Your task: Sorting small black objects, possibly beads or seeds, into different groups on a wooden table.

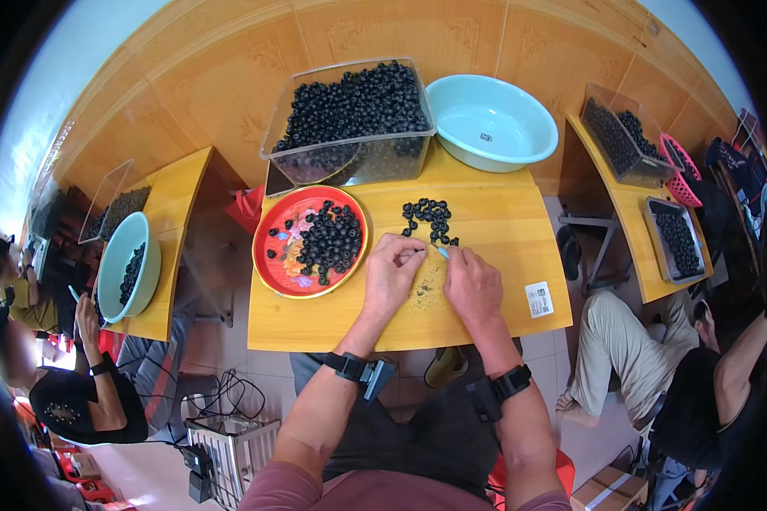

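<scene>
My left hand [390, 271] is closed in a pinch near the table's middle, with a small black piece just showing at its fingertips. Close beside it, my right hand [472, 281] grips a slim light-blue tool [442, 252], mostly hidden by the fingers. Just beyond both hands lies a loose cluster of black round parts [426, 211], some with a hole showing. Dark crumbs [426, 288] are scattered on the wooden table [520, 247] between my wrists. To the left of my left hand, a red round tray [264, 271] holds many more black parts.
A clear plastic bin [375, 162] heaped with black parts stands at the back, beside a light-blue basin [520, 145]. A white label [539, 300] lies at right. People work at side tables, left with a blue-green basin [149, 294], right with a metal tray [694, 271].
</scene>
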{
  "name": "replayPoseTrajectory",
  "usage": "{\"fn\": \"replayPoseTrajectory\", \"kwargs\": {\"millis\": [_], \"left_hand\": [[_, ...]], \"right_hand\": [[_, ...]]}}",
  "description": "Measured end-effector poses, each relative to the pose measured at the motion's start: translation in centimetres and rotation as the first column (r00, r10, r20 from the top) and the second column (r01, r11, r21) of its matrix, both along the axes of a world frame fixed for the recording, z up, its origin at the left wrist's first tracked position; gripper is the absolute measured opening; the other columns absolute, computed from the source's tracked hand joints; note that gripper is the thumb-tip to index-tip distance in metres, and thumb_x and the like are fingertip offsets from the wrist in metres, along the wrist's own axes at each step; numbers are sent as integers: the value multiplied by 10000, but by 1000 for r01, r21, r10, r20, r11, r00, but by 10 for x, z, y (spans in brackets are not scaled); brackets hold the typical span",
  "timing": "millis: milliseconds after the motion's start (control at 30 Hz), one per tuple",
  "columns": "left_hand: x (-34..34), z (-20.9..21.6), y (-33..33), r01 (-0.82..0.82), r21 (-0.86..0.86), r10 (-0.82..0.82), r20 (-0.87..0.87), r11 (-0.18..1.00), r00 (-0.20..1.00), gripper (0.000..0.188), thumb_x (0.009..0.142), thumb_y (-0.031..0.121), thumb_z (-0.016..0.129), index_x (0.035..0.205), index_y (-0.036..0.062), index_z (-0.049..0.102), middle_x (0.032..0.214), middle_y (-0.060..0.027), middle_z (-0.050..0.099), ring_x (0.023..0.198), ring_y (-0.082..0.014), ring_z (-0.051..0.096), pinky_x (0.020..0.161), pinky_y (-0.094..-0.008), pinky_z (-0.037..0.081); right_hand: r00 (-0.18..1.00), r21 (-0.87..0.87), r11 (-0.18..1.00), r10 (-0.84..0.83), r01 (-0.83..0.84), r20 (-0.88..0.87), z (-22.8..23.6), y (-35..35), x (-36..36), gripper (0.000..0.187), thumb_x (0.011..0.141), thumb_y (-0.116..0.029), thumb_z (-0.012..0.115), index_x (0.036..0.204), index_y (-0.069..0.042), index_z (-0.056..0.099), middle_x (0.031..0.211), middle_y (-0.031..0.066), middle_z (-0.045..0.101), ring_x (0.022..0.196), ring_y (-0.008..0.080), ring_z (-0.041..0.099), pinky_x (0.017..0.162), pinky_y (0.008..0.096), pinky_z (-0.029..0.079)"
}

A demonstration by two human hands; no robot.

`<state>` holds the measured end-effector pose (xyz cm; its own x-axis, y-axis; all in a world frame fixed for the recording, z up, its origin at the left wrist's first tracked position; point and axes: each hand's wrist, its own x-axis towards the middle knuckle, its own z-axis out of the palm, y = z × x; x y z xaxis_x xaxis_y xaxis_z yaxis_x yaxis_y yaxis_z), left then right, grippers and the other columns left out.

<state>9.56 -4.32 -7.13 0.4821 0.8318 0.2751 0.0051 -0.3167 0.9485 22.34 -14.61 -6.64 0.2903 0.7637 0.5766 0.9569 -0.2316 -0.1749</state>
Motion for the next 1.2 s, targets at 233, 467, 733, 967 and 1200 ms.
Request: {"fn": "replayPoseTrajectory", "kwargs": {"millis": [233, 467, 733, 967, 1200], "left_hand": [[-7, 8, 0, -80, 172, 83, -10, 982, 996, 136, 875, -14, 768, 1009, 2, 751, 968, -96, 661, 790, -156, 654, 720, -271, 545], [-59, 46, 51, -290, 371, 389, -226, 882, 893, 165, 854, 10, 757, 1017, 17, 730, 955, -125, 676, 834, -249, 690, 775, -352, 564], [-20, 42, 40, 70, 700, 245, -339, 711, 908, 211, 852, 38, 732, 1057, -10, 715, 1020, -200, 669, 1006, -386, 635, 901, -455, 526], [9, 12, 39, 105, 599, 199, -419, 794, 886, 183, 862, 3, 698, 1044, -13, 705, 981, -216, 710, 976, -400, 672, 883, -471, 546], [6, 7, 13, -23, 347, 130, -289, 938, 949, 188, 843, 32, 770, 1029, 9, 748, 1003, -185, 666, 881, -346, 679, 797, -410, 558]], "right_hand": [[998, -30, 998, -49, 48, -35, -2, 1, 0, 36, 863, -54, 641, 897, -48, 654, 771, 108, 659, 703, 286, 708, 593, 400, 574], [998, 3, 998, -58, 58, -11, -1, 2, 1, 12, 854, -49, 642, 863, -49, 634, 760, 109, 652, 689, 289, 701, 586, 410, 572], [998, 3, 998, -65, 65, 1, -4, 0, 3, 26, 843, -48, 645, 837, -58, 621, 760, 103, 647, 706, 280, 703, 588, 404, 572], [996, 10, 999, -29, 30, -90, -2, 3, -3, 45, 914, -94, 632, 911, -50, 636, 771, 124, 650, 712, 329, 698, 622, 462, 565], [996, -38, 997, -62, 60, -58, -2, 1, 1, 41, 875, -70, 638, 913, -58, 648, 789, 108, 660, 722, 299, 711, 620, 422, 581]]}}
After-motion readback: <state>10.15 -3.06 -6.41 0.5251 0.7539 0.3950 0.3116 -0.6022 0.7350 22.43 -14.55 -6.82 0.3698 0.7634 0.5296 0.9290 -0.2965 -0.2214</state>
